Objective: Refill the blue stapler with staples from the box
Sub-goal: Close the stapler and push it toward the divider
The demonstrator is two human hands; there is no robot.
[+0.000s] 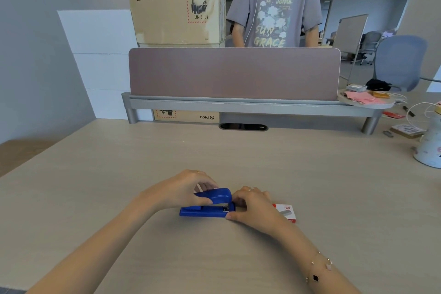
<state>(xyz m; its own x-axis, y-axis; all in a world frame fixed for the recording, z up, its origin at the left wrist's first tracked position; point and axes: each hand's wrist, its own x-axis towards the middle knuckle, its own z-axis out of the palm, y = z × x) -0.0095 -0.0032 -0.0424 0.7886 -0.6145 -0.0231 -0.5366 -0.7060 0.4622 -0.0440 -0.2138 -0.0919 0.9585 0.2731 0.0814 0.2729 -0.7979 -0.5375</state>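
Left grip: the left hand (185, 190) pinches the top arm of the stapler (207, 203), thumb on the near side, fingers over the far side, holding it lifted off the base.
Right grip: the right hand (253, 207) is curled at the stapler's front end, thumb tip on the desk (238, 150) edge of the base; fingertips hidden, so I cannot tell whether it pinches staples or only steadies the nose.
Stapler: at 6 o'clock on the desk, lying crosswise, nose toward 3 o'clock, a bit of metal showing at the open mouth.
Box: the staple box (286, 211) sits at 3 o'clock of the stapler, just beyond the right hand and partly hidden by it.
Risk, arm: if the left pinch slips, the sprung arm could snap down on the right fingers.
Risk, strip: a strip fed crooked may jam or break apart and scatter.
Risk, base: a push from the right could slide the stapler toward 9 o'clock.
Writing: the box print is red but too small to read; cartons (176, 15) at 12 o'clock say "PICO" and "UN3"; the shirt (274, 5) of the person behind the divider (233, 74) reads "JOYFUL" and "SUN GRACE".
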